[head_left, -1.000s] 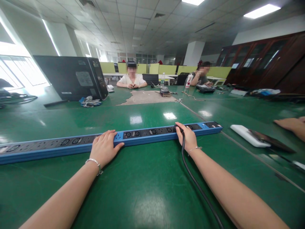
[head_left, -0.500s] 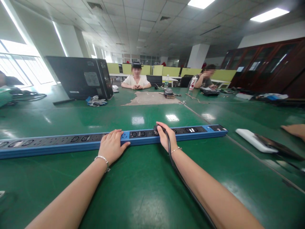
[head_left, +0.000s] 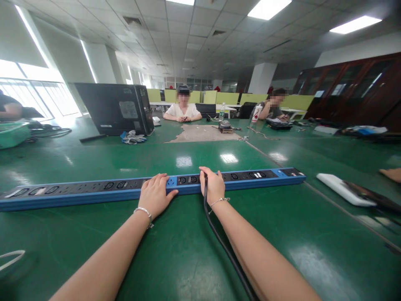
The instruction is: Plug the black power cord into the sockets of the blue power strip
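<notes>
A long blue power strip (head_left: 103,200) with black sockets lies across the green table. My left hand (head_left: 155,194) rests on the strip near its middle, fingers laid over the top and thumb along the front side; it holds nothing. Just to the right, my right hand (head_left: 213,186) is closed around the end of a black cable (head_left: 219,240) over the strip. The plug itself is hidden by the hand. From there the cable hangs toward me and runs beside my right forearm.
A black computer case (head_left: 114,108) and gloves (head_left: 133,137) stand at the back left, a green basket (head_left: 14,134) at far left. People sit across the table. A white object (head_left: 340,190) lies at right, near another person's hand (head_left: 391,174).
My right hand has turned and moved slightly left over the strip with the cable, and the plug is now hidden. The whole view has shifted a little. My left hand stays on the strip.
</notes>
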### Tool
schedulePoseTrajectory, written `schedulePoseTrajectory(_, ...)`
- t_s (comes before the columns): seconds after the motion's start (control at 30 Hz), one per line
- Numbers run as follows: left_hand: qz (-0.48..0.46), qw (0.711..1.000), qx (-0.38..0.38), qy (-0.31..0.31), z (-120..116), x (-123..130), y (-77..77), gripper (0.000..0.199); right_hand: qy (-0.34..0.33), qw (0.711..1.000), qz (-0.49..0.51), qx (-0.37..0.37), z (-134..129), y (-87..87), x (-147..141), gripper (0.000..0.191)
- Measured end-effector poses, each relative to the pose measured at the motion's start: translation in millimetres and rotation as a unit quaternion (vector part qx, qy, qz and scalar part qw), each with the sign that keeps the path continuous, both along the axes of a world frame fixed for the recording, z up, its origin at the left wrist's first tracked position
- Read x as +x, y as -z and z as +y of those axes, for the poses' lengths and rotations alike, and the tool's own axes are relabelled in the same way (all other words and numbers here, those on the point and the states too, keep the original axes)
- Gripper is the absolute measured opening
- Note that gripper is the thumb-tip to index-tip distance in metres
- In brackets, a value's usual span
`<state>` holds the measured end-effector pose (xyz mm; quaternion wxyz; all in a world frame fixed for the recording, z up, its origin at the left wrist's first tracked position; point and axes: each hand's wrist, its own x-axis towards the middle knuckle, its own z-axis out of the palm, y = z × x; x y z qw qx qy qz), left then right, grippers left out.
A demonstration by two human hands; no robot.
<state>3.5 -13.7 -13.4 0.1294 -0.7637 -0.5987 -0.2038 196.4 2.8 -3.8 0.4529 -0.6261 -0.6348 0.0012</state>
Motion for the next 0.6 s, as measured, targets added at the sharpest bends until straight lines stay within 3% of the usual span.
schedulePoseTrajectory(0.33,-0.017,1.0,-0.008,0.004,-1,0,-1.8,0.052,-0.027,0.996,-0.078,-0.019,-16,5.5,10,0.032)
schedulePoseTrajectory(0.5,-0.026,1.0,-0.013,0.0,-5,4,-2.1,0.051,-0.079,0.99,-0.108,-0.039,-21,5.3,23,0.039)
schedulePoseTrajectory(0.6,-0.028,0.998,-0.013,0.058,-9,17,-3.6,0.053,-0.104,0.987,-0.114,-0.036,-24,8.2,30,0.05)
